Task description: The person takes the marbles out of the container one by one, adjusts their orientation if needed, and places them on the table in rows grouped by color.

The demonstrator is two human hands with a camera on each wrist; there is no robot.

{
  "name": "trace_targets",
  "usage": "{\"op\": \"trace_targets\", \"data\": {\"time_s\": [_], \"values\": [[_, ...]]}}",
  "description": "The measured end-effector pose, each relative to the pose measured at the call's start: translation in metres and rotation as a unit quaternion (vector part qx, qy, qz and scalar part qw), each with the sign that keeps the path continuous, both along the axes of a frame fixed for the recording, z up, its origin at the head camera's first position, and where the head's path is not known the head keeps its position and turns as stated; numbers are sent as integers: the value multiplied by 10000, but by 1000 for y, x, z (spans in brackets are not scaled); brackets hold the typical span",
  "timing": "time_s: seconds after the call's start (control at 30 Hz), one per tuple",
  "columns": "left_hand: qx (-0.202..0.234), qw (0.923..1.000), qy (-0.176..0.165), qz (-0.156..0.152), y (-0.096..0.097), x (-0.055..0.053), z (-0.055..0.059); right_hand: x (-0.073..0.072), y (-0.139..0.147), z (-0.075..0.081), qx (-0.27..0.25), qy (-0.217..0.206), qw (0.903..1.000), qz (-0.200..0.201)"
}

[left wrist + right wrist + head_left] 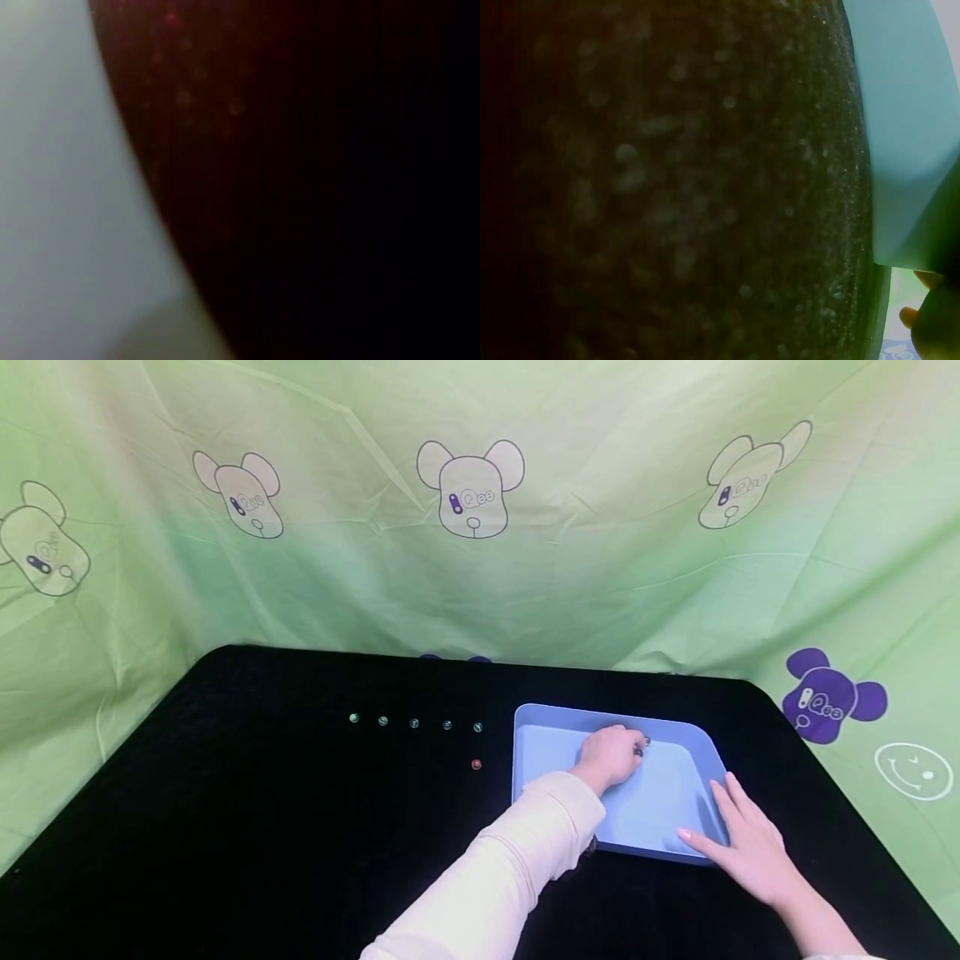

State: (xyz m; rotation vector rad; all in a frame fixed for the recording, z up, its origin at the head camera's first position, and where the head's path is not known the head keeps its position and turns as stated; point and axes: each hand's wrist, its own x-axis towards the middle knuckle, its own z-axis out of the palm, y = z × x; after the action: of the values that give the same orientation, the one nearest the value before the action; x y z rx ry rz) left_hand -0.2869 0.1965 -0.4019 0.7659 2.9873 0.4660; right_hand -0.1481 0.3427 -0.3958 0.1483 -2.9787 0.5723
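My left hand [611, 753] reaches into the blue tray [540, 747] with curled fingers, pinching a small dark round piece [638, 751] at its fingertips. Just past them, a second small round piece [647, 740] shows on the tray floor. Over the tray's right side and near corner lies my right hand [750, 847], its fingers fairly straight and thumb spread across the rim. In the right wrist view, pale blue tray wall [907, 150] runs beside the dark cloth, with fingertips at the lower right. The left wrist view is mostly dark and blurred.
Left of the tray, several small round pieces [414, 723] form a row on the black-covered table [262, 827]. A single red round piece [476, 765] lies below the row's right end. Something dark [590, 847] shows at the tray's front edge. A green printed curtain [480, 593] surrounds the table.
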Motion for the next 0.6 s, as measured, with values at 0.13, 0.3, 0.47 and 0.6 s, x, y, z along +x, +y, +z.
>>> {"op": "trace_targets", "data": {"time_s": [0.13,0.3,0.47,0.6], "values": [[16,10000,56,-25,-2,1,4,-1,-1,2,27,96,9999,14],[213,9998,5,-37,-5,2,9,-1,-2,2,31,91,10000,4],[596,9980,-199,26,-10,5,12,-1,-2,0,14,46,10000,-29],[918,9951,-348,-72,-13,6,13,0,-1,-2,27,7,10000,-47]]}}
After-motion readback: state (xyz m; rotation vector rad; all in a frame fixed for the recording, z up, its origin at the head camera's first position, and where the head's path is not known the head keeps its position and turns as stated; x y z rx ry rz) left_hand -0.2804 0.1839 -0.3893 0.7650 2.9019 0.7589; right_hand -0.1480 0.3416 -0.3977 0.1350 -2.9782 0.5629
